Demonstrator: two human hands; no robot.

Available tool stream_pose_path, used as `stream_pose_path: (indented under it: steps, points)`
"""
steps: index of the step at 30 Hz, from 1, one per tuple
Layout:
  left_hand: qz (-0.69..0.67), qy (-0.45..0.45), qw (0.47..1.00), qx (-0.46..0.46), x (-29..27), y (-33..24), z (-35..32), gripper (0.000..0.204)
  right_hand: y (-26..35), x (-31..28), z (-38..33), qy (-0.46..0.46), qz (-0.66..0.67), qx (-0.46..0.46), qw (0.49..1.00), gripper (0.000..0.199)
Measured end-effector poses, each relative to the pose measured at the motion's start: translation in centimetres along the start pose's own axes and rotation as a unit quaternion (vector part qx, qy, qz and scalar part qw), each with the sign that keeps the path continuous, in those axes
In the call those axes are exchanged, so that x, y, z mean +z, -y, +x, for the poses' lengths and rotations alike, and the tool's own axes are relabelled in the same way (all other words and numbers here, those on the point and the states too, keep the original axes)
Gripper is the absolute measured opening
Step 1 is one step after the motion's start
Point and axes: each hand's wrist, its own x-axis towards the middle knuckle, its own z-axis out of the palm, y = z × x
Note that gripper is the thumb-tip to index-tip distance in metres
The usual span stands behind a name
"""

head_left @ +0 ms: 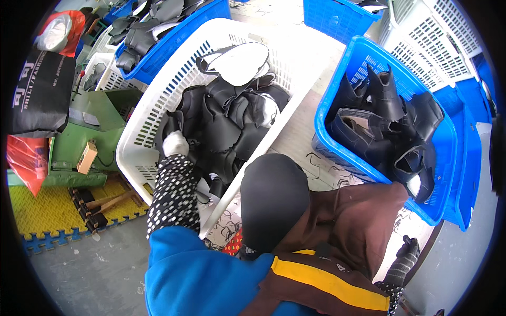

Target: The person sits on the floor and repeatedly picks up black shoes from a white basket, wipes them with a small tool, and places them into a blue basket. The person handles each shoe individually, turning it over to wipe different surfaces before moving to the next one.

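Observation:
My left hand (175, 144), in a pale glove with a dotted black sleeve, reaches into a large white slotted basket (192, 45). Its fingers are closed on a black leather shoe upper (172, 124) by the basket's left wall. Many more black shoe uppers (221, 126) lie piled there, with one pale-lined piece (243, 62) on top. My right hand (407, 252), in a dark striped glove, is low at the right, near the blue basket's near corner. Its fingers are curled together; what they hold, if anything, is hidden.
A blue basket (329, 131) of black ankle-high shoe uppers stands at the right. Beyond are more blue crates (342, 23) and white crates (427, 47). A green machine (87, 126) and a hammer-like wooden handle (113, 203) lie left. A smooth black rounded form (276, 203) rises beside my brown-clad leg.

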Motion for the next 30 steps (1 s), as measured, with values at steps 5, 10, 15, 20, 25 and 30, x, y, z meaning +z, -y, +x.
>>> stream_pose_path:
  steps: [5,10,15,20,25,30]
  points:
    - [-0.458,-0.060,0.887,-0.011,-13.2,-3.0,-1.6,0.038,2.2,-0.3,-1.9,0.009,0.039,-0.092,0.995,0.031]
    - [-0.520,-0.040,0.795,0.309,-28.7,-11.9,-9.9,0.022,6.1,0.8,-1.1,0.024,0.143,-0.162,0.976,0.026]
    - [-0.357,0.000,0.589,0.725,-37.6,-21.4,-13.4,0.029,9.8,1.2,-1.9,0.059,0.254,-0.244,0.934,0.037]
    - [-0.237,0.024,0.571,0.785,-35.0,-32.7,-20.6,0.033,12.1,1.3,-5.7,0.189,0.400,-0.225,0.868,0.033]
    - [-0.556,0.255,0.669,0.423,-30.1,-34.9,-27.4,0.047,11.9,4.5,-9.4,0.211,0.370,-0.278,0.861,0.051]
    - [-0.674,0.485,0.542,0.127,-27.5,-33.2,-30.4,0.033,11.6,7.0,-7.1,0.347,0.384,-0.288,0.805,0.040]
